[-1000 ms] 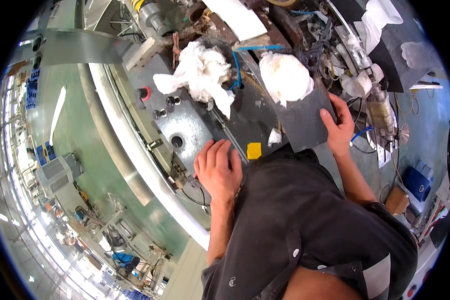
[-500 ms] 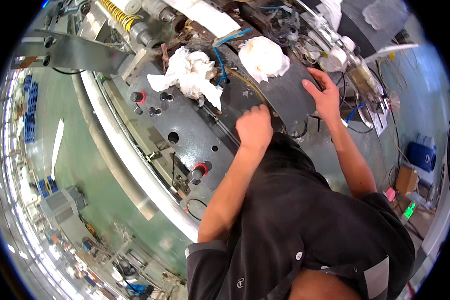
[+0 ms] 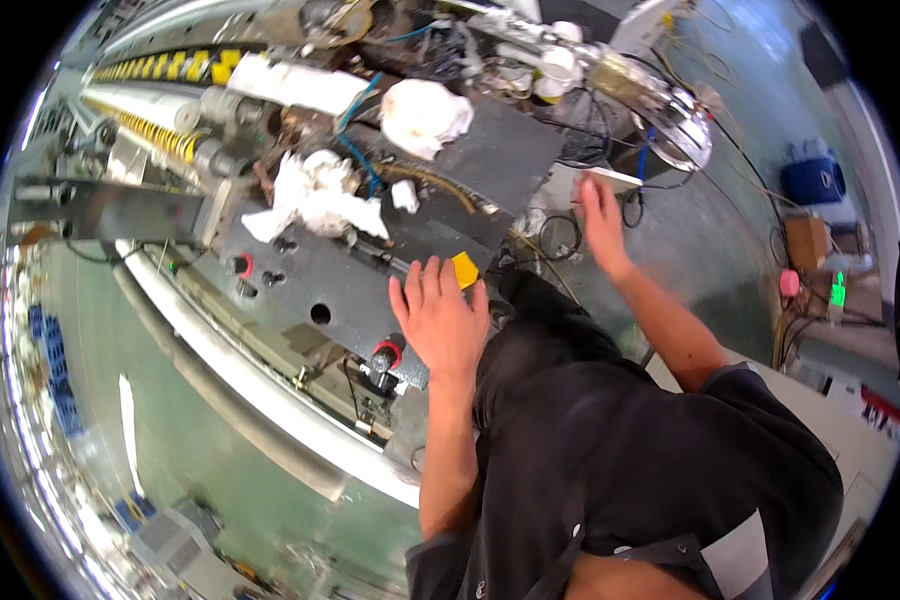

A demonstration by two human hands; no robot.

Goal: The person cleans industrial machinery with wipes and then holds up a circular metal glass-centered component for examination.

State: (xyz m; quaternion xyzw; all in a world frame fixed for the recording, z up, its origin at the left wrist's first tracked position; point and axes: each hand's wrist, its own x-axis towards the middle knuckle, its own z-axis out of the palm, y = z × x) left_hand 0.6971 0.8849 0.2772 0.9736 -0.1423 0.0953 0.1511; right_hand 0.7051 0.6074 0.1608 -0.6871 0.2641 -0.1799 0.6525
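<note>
Left hand lay open, flat on the dark grey metal machine plate beside a small yellow tag, while the right hand, open, touched a thin white panel; steady bracing looked advisable.

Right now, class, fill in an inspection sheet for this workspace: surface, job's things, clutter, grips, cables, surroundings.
Surface: dark grey machine plate with round holes, bare metal.
Job's things: yellow tag by the left hand's fingertips; flat pale piece at the right hand's fingertips.
Clutter: crumpled white rag on the plate, a second white rag further back.
Grips: left hand flat and open on the plate; right hand reaching, hold unclear.
Cables: blue hoses and dark wires tangled.
Surroundings: green floor, blue container.
</note>
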